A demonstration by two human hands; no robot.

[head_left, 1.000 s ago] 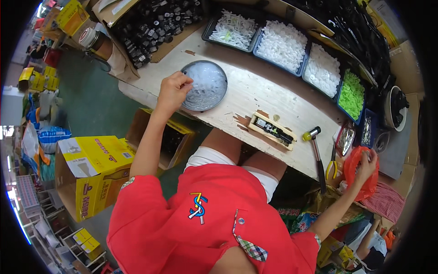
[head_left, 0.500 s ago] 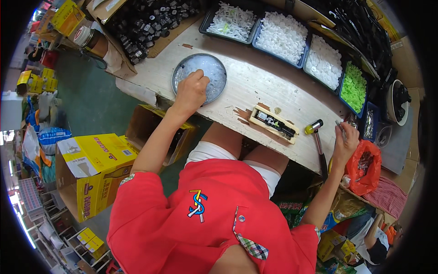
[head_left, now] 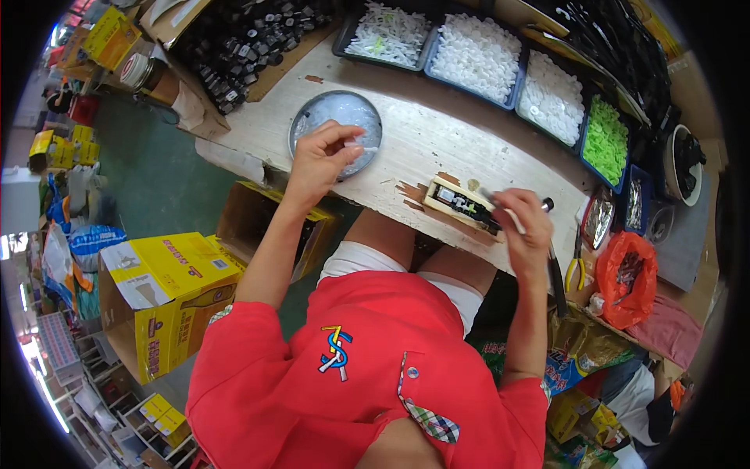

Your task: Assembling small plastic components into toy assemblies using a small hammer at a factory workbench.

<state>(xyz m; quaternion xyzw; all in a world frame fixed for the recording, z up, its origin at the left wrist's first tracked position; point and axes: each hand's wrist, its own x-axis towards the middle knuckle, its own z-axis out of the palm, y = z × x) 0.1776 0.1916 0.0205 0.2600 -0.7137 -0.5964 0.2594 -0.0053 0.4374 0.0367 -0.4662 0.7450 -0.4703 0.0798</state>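
My left hand (head_left: 319, 162) is over the near side of a round metal dish (head_left: 308, 105) that holds a clear, shiny substance. Its thumb and fingers pinch a small whitish plastic piece (head_left: 369, 148). Beside the right end of a cream-coloured block (head_left: 439, 205), my right hand (head_left: 526, 227) has closed its fingers on a small grey metal piece (head_left: 489, 195), whose exact kind is too small to tell. Black, white and green parts (head_left: 464, 205) sit inside the block. Partly hidden behind the right hand lies a hammer (head_left: 557, 285).
Trays of white pieces (head_left: 475, 59) and green pieces (head_left: 605, 141) line the bench's far side. A carton of black parts (head_left: 242, 47) stands far left. Yellow-handled pliers (head_left: 576, 270) and a red plastic bag (head_left: 625, 277) are at the right. A yellow carton (head_left: 176, 289) stands lower left.
My right hand has moved left from beside the red bag to the cream block, uncovering the pliers. My left hand has lifted out of the dish with the whitish piece.
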